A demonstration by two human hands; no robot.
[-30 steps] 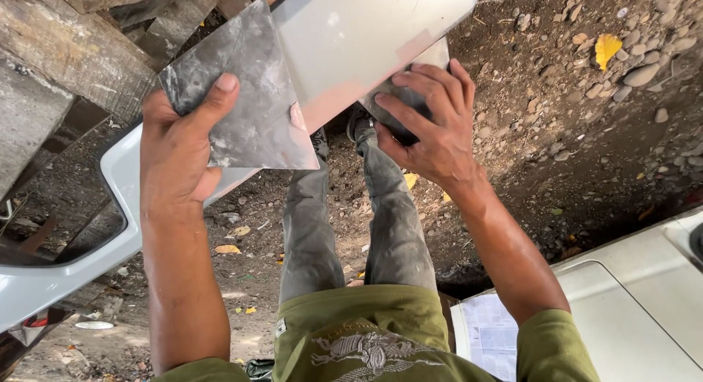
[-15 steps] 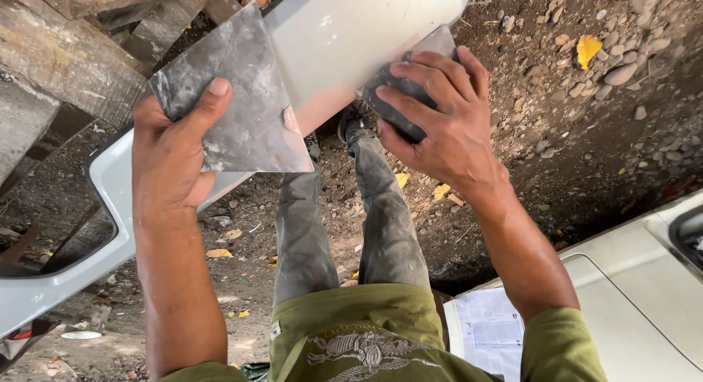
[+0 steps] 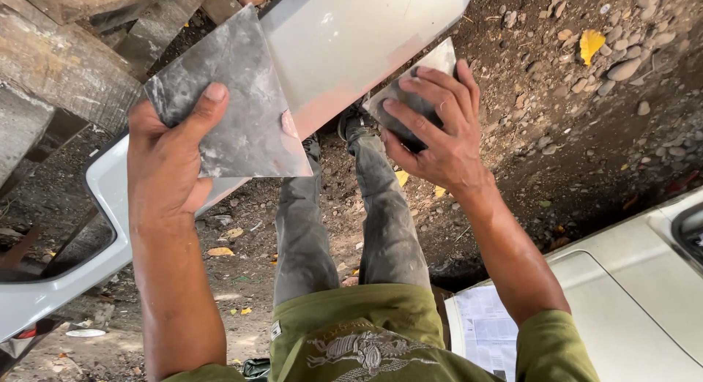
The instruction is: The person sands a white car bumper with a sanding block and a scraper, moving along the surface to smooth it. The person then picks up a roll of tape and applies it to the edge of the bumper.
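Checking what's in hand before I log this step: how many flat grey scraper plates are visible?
2. One grey plate is pinched in the left hand; a second grey plate lies under the right hand against the white panel.

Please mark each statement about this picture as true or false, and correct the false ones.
1. The left hand holds a flat grey square sheet. True.
2. The right hand is empty. False: it presses a dark block wrapped in grey paper against the white panel.
3. The ground is smooth concrete. False: it is dirt with stones.
4. A yellow leaf lies on the ground. True.
5. The person wears grey trousers. True.
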